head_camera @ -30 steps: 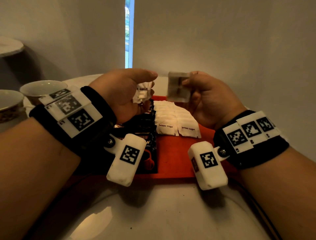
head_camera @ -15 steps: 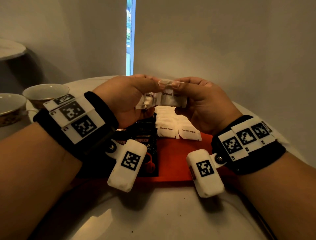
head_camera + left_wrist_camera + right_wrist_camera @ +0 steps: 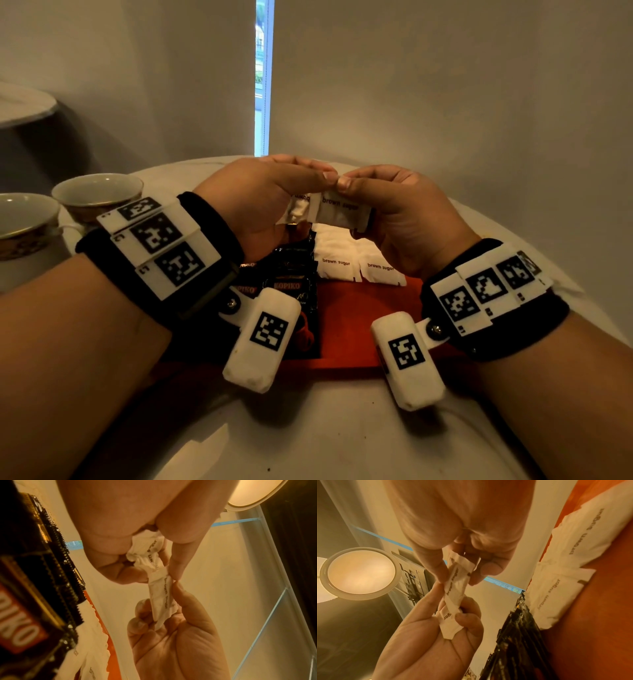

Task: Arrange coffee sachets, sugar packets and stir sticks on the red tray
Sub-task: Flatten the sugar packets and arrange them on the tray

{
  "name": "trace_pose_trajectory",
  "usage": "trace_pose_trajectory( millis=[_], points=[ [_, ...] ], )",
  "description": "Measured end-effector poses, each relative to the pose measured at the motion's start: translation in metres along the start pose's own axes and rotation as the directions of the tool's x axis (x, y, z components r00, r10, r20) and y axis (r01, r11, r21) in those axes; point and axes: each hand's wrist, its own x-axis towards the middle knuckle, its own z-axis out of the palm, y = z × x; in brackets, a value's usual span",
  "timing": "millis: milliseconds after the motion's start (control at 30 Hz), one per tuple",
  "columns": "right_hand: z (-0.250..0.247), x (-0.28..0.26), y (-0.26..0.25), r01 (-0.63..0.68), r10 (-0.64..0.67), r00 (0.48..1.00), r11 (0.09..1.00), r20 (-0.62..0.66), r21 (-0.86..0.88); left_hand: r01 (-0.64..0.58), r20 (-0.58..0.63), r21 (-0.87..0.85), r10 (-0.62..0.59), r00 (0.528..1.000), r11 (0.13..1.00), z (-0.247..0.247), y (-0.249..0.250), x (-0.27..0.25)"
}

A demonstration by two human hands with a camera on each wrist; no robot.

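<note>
Your left hand [image 3: 253, 202] and right hand [image 3: 400, 219] each pinch one end of joined sugar packets [image 3: 329, 212], long axis left-right, held above the red tray [image 3: 370, 322], whose laid packets [image 3: 356, 263] sit just nearer, below your right hand.

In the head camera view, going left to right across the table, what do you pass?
Two cups → left hand gripping a crumpled sugar packet → right hand pinching a brown sugar packet. On the red tray below: Kopiko sachets, then flat sugar packets.
</note>
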Motion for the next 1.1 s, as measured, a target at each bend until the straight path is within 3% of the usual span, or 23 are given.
trace_pose_trajectory(
  millis=[533,767,900,1100],
  points=[
    [-0.021,0.004,-0.008,-0.023,0.022,1.0,0.998,-0.017,-0.062,-0.009,-0.002,-0.038,0.008,1.0,0.999,-0.007,0.005,0.004],
    [-0.019,0.004,-0.006,-0.012,0.011,0.999,1.0,0.04,0.024,0.014,0.009,-0.027,-0.014,1.0,1.0,-0.002,0.002,0.001],
    [-0.012,0.002,-0.004,-0.004,0.007,0.995,1.0,0.096,-0.029,0.016,0.032,-0.01,-0.015,0.999,1.0,0.0,0.001,0.0],
    [-0.018,0.003,-0.006,-0.01,0.015,0.998,0.997,0.062,-0.071,0.023,0.033,-0.029,-0.022,0.999,0.999,-0.003,0.003,-0.001]
  ],
)
